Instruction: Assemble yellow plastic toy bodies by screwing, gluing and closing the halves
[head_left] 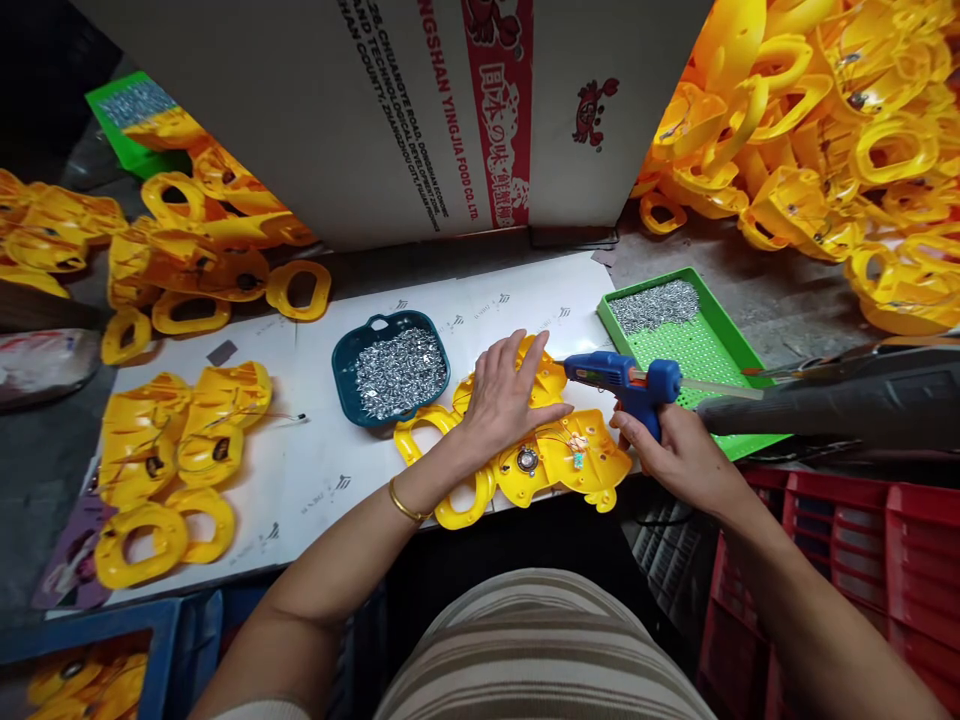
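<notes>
My right fingers (636, 434) wrap the glue gun (604, 369), pointed at the yellow shell (551, 383) that my left fingers (491, 362), spread wide over it, presumably keep steady.

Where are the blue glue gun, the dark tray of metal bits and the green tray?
Blue glue gun (615, 373): head view, on its body.
Dark tray (345, 375): head view, on its left wall.
Green tray (716, 345): head view, on its bare floor.

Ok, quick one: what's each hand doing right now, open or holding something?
Left hand: open, fingers extended over the yellow parts.
Right hand: closed, holding the blue glue gun.
</notes>
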